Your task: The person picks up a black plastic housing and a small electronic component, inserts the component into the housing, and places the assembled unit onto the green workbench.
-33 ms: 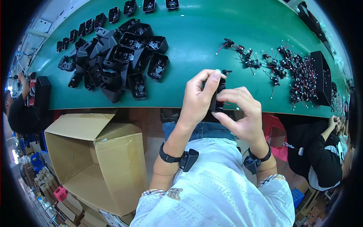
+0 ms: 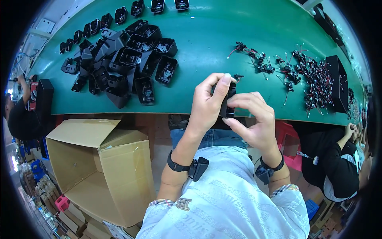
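Note:
My left hand [image 2: 207, 101] is closed round a black plastic housing [image 2: 229, 97], its thumb along the top edge. The housing is held above the table's near edge, tilted, and largely covered by my fingers. From the right, my right hand [image 2: 258, 115] grips the same housing, forefinger at its open side and thumb at its near end. Whether a small part lies under those fingertips is hidden. Just beyond my hands, a small black wired part [image 2: 238, 76] rests on the green table [image 2: 203, 44].
Black housings [image 2: 131, 57] are heaped at left, with a row of them [image 2: 120, 15] behind. Wired parts [image 2: 318, 83] lie piled at right beside a black box [image 2: 337, 83]. An open carton [image 2: 127, 175] stands below the table. Co-workers [image 2: 332, 163] sit on both sides.
A short red wire beside my right fingers, visible just before, no longer shows. Both hands keep nearly the same place on the housing.

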